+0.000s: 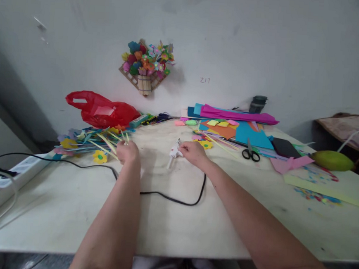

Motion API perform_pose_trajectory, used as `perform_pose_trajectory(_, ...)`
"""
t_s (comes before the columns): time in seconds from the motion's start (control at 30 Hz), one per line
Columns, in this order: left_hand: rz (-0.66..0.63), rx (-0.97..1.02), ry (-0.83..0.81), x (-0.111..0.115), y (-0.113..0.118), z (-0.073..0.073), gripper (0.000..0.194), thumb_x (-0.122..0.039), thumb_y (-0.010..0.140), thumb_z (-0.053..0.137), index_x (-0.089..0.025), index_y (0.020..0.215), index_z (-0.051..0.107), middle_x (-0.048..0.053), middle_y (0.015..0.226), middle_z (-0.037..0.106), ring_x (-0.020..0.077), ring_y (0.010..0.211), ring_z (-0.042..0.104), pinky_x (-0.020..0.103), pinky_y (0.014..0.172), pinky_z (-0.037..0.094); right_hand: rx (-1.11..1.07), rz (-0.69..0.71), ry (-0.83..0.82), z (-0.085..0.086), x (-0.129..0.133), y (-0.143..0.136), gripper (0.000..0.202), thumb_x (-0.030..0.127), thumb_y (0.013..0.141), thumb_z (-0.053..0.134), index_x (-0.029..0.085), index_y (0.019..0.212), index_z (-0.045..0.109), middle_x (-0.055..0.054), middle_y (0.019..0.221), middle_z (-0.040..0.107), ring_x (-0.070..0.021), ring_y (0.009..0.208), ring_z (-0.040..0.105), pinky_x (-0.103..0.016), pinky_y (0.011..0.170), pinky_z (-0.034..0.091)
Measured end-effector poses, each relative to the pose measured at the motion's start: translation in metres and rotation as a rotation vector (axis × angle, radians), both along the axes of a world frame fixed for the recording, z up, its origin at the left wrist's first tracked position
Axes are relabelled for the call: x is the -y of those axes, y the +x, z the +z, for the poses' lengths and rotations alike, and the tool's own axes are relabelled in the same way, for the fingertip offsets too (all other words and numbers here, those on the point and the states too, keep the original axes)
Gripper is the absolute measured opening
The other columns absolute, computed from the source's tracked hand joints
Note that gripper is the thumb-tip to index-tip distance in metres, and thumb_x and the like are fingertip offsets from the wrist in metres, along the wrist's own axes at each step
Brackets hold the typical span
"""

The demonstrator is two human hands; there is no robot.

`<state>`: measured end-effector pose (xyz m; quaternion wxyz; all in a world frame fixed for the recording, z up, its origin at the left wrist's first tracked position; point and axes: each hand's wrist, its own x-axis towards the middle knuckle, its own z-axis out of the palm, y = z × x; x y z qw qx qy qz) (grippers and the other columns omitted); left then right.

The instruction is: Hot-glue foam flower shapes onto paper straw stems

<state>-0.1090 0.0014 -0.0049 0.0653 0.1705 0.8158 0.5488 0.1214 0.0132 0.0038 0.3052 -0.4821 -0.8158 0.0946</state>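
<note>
Glue gun (174, 151) left of right grip

It's on the worktop (166, 228), nozzle away from the person. The nearer right hand (194, 153) pinches its right side; the left hand (128, 152) closes on pale strips (108, 143).

Arms (115, 216) outstretched, left grip (128, 152) and right grip (194, 153) curl.

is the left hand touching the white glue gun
Apart: the head view shows a stretch of tabletop between the left hand and the white glue gun.
</note>
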Motion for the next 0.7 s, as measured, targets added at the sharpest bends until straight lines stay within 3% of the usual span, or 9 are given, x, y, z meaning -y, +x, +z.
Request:
perform_pose_trajectory(0.17,-0.046,-0.182,-0.101,0.015,0.018,0.016,0.057,-0.030,0.075,0.052,-0.026,0.131,0.041,0.011,0.127,0.053,0.0313,0.111,0.052,0.046,0.090,0.041,-0.010,0.008,0.009,-0.002,-0.002,0.001,0.022,0.030,0.078,0.051,0.019,0.073,0.069,-0.001,0.065,0.065,-0.0117,0.060,0.052,-0.022,0.055,0.030)
perform_pose_trajectory(0.3,-0.119,-0.393,-0.092,0.017,0.025,0.025,0.055,-0.027,0.074,0.054,-0.025,0.128,0.046,0.011,0.141,0.037,0.0313,0.113,0.050,0.045,0.091,0.040,0.008,0.008,0.000,-0.001,-0.001,0.001,0.023,0.030,0.079,0.050,0.019,0.073,0.069,-0.001,0.065,0.065,-0.0117,0.060,0.053,-0.022,0.055,0.030)
perform_pose_trajectory(0.43,-0.177,-0.428,-0.003,0.013,0.029,0.025,0.044,-0.023,0.070,0.060,-0.023,0.114,0.057,0.014,0.122,0.054,0.0325,0.105,0.054,0.044,0.084,0.042,0.030,0.009,-0.009,0.002,0.004,-0.002,0.023,0.030,0.079,0.050,0.020,0.076,0.070,-0.001,0.067,0.067,-0.0126,0.064,0.056,-0.021,0.055,0.031)
perform_pose_trajectory(0.53,-0.285,-0.426,0.054,0.006,0.039,0.022,0.026,-0.020,0.067,0.063,-0.020,0.094,0.065,0.012,0.103,0.062,0.0290,0.096,0.058,0.038,0.077,0.044,0.049,0.017,-0.022,0.003,0.007,-0.005,0.023,0.029,0.080,0.049,0.021,0.078,0.070,-0.001,0.070,0.068,-0.0129,0.067,0.057,-0.021,0.057,0.033)
perform_pose_trajectory(0.6,-0.418,-0.338,0.123,0.001,0.050,0.019,0.017,-0.018,0.064,0.065,-0.019,0.081,0.065,0.008,0.086,0.065,0.0236,0.086,0.060,0.032,0.072,0.045,0.061,0.020,-0.019,0.003,0.008,-0.006,0.022,0.028,0.080,0.050,0.021,0.080,0.070,-0.002,0.073,0.069,-0.0132,0.068,0.058,-0.022,0.058,0.034)
perform_pose_trajectory(0.7,-0.660,0.127,0.248,-0.004,0.067,0.014,0.016,-0.019,0.060,0.070,-0.015,0.072,0.061,0.003,0.061,0.059,0.0140,0.056,0.056,0.024,0.054,0.044,0.048,0.031,-0.005,0.002,0.008,-0.007,0.020,0.028,0.079,0.051,0.023,0.083,0.070,-0.001,0.079,0.070,-0.0132,0.070,0.059,-0.022,0.061,0.036)
